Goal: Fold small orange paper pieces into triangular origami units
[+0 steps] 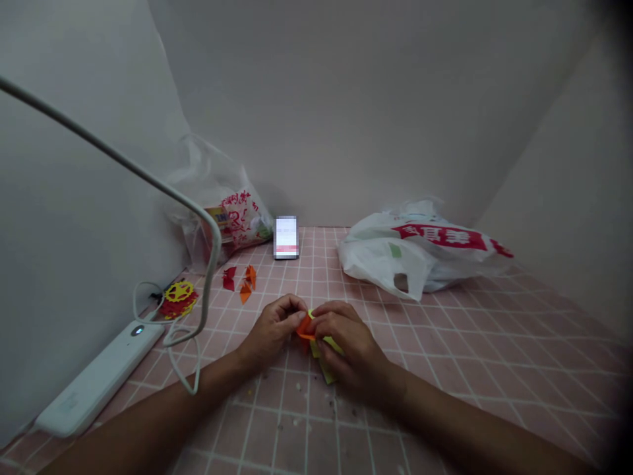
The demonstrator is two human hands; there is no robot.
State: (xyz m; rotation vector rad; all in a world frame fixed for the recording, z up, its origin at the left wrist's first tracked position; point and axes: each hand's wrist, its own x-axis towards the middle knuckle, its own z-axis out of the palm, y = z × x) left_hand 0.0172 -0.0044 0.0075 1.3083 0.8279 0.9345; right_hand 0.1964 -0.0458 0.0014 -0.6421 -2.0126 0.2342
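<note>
Near the middle of the pink tiled-pattern table, my left hand [275, 328] pinches the left edge of a folded orange paper piece [306, 328]. My right hand [352, 343] grips the same piece from the right, its fingers curled. Yellow-green paper [327, 369] shows beneath and beside my right fingers; whether it is joined to the orange piece cannot be made out. Farther back on the left lie small folded orange pieces [246, 292] and a red one [229, 278].
A white power strip [93, 379] and a looping cable [213, 264] are at the left, beside yellow and red cut-outs [179, 291]. Plastic bags stand at the back left [242, 214] and back right [386, 254], with a lit phone [286, 237] between them.
</note>
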